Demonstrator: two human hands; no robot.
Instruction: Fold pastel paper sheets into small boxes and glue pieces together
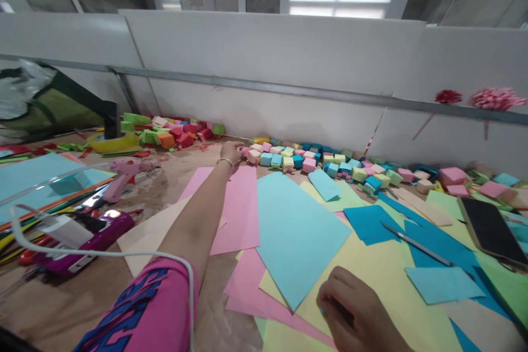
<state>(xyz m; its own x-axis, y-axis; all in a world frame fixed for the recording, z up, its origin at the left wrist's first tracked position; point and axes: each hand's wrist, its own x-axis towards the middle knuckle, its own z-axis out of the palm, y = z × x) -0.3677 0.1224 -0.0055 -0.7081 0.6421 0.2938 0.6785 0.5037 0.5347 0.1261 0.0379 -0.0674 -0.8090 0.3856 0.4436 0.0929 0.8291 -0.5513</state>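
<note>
My left hand [231,153] is stretched far forward across the table, its fingers closed at a small pink paper cube [245,152]. That cube lies at the left end of a long cluster of paper cubes [309,164] in pink, yellow, cream and blue along the wall. Near the front edge, my right hand [352,305] hovers low over yellow paper [371,269] with its fingers curled in. Whatever it may hold is hidden. Between the hands lies a large light-blue sheet [297,231], beside pink paper [241,209].
On the left are a pink glue gun [120,180], a purple power strip [88,245] and a yellow tape roll [113,143]. A white cable [124,254] crosses over my left arm. Scissors or a slim blade [416,243] and a phone [493,228] lie on the right.
</note>
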